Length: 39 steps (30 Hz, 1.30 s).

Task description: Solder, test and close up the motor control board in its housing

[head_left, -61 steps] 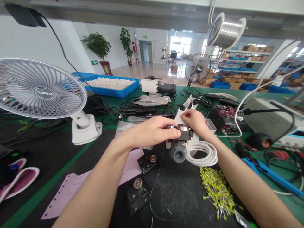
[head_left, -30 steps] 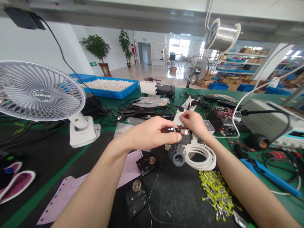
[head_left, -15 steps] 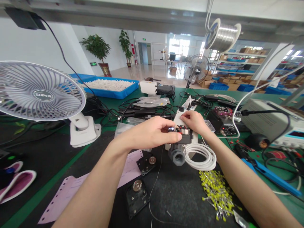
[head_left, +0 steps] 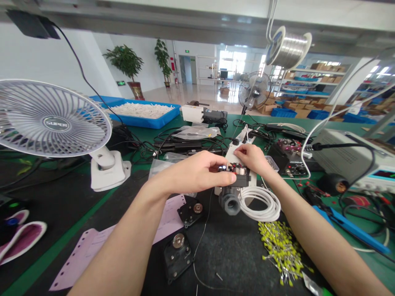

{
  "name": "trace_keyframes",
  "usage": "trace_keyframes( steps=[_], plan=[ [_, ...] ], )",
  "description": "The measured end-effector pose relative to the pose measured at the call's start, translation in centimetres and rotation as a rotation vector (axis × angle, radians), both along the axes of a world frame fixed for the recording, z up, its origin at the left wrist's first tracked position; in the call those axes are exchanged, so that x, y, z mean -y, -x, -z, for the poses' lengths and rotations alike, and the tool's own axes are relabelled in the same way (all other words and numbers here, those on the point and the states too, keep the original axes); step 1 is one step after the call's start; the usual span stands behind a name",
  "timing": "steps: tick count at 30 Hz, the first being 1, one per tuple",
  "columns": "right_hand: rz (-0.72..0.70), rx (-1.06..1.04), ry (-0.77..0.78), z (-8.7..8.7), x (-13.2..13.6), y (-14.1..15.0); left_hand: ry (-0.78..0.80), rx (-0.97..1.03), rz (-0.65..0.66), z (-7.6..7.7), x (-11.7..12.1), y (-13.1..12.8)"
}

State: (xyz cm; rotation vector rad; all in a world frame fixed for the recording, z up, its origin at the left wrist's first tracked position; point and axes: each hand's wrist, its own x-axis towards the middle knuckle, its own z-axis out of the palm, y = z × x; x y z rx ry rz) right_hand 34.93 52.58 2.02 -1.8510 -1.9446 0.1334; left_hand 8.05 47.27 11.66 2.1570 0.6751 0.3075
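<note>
My left hand (head_left: 207, 170) grips the black geared housing of a motorized valve (head_left: 240, 180), thumb across its near side and fingers behind. The valve's grey pipe body (head_left: 231, 202) points toward me, and a coil of white cable (head_left: 262, 205) lies to its right. Just beyond the valve, my right hand (head_left: 252, 158) is closed with thumb and fingertips pinched together over a pale plate (head_left: 233, 154). What those fingertips hold, if anything, is too small to make out. Two black gear housings (head_left: 177, 257) lie on the mat left of a thin wire.
Yellow-headed leaded parts (head_left: 282, 250) are heaped beside my right forearm. Blue-handled tweezers (head_left: 354, 230) and a power supply (head_left: 364, 160) are at right. A solder spool (head_left: 288, 48) hangs overhead. A white fan (head_left: 55, 119) stands left, near a pink sheet (head_left: 169, 218).
The hanging solder spool has shifted slightly. Both hands and the valve stay in nearly the same place.
</note>
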Motion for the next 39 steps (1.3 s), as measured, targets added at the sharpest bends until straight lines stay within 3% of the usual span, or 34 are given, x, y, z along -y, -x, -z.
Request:
trace_keyframes(
  steps=[11, 19, 23, 25, 28, 33, 39],
  plan=[
    [0.025, -0.015, 0.004, -0.2, 0.1, 0.2, 0.043, 0.069, -0.033, -0.3, -0.5, 1.5],
    [0.040, -0.036, -0.006, 0.6, -0.4, 0.1, 0.288, 0.573, -0.265, 0.2, -1.2, 2.2],
    [-0.013, -0.039, -0.021, -0.5, -0.1, -0.7, 0.502, 0.795, -0.326, 0.0, -1.0, 0.9],
    [-0.048, -0.026, -0.058, -1.6, 1.2, -1.2, 0.618, 0.879, -0.387, -0.1, -1.0, 0.2],
    [-0.070, 0.020, -0.157, -2.5, 5.3, -1.1, 0.752, 0.971, -0.435, -0.1, -1.2, -0.4],
    [-0.182, 0.140, -0.268, -1.4, 11.9, 2.3, 0.800, 1.072, -0.436, 0.1, -1.4, -0.5],
    [-0.178, 0.260, -0.321, -1.0, 11.9, 5.1, 0.785, 1.099, -0.455, -0.3, -0.9, -0.1]
  ],
)
